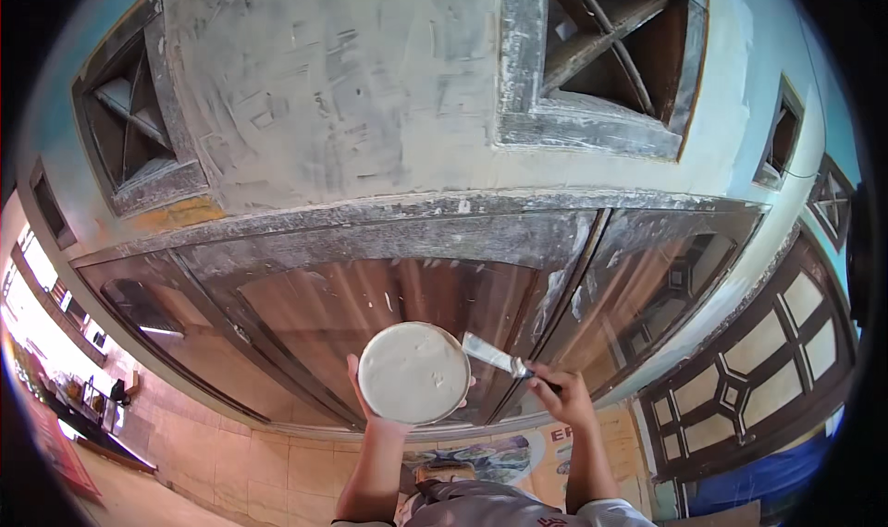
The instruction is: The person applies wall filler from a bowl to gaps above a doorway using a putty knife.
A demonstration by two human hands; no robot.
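Note:
My left hand (pixel 389 425) grips a round tub (pixel 413 373) from below and the side, its fingers showing at both edges. White putty-like paste fills the tub almost to the rim, with a few lumps on its surface. In my right hand (pixel 566 398) is a putty knife (pixel 495 353), held by its dark handle. Its metal blade is smeared with white and points left, its tip close to the tub's right edge. Beyond both hands stands a wooden window frame (pixel 416 234) with glass panes, spotted with white.
Above the frame, the wall (pixel 342 92) has patchy grey-white filler. Square vents with crossed bars, one at the upper right (pixel 610 46) and one at the left (pixel 129 111), pierce it. A dark panelled door (pixel 754 370) stands at right; a printed sheet (pixel 490 458) lies on the tiled floor (pixel 213 458).

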